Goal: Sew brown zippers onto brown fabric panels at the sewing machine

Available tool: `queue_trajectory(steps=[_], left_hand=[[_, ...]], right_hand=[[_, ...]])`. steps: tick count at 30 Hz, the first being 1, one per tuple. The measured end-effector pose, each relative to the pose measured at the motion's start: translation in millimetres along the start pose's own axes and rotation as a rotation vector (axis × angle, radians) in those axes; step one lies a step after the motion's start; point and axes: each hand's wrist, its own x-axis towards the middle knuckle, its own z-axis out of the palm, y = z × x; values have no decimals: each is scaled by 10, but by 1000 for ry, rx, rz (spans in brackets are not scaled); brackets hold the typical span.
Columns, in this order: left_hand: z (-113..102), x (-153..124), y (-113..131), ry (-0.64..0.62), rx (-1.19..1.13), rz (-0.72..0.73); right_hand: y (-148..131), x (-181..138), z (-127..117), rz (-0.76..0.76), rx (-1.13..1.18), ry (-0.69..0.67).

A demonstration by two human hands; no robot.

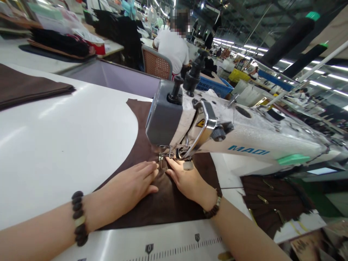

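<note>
A dark brown fabric panel [174, 203] lies flat under the needle area of a white sewing machine [239, 141]. My left hand [136, 181] rests palm down on the panel, just left of the presser foot [161, 157], fingers stretched out together and thumb apart. On the other side, my right hand [187, 177] presses on the same fabric, its fingertips close to the foot and partly behind the machine's lower parts. Between the two hands the cloth shows a small gathered or seamed spot. Neither hand grips the fabric; both lie on it.
Stacked brown fabric [32, 87] lies at the table's left. More brown pieces with metal zipper pulls [277, 203] sit at the right. A ruler scale [174, 250] runs along the front edge. Ahead, a person in a white shirt [172, 47] sits on a chair [157, 63].
</note>
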Motion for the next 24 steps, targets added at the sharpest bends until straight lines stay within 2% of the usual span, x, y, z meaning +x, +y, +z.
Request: queue_trajectory(steps=[3,4,11,19,24], left_hand=[[-10,60,58,-149,-14,-49],[-8,71,71,-164,-13,-61],[25,47,85,-66,-43,-115],[-39,117,77,-155,16,-81],[-48,154,42,-110,60,-39]], right_hand=[[16,-20,10,-25,24,-8],[29,-23,14,-30,26,-15],[67,-28,36,-36,35,-5],[71,9,-15,-34,29,-20],[98,41,-1,-14,-6,-24]])
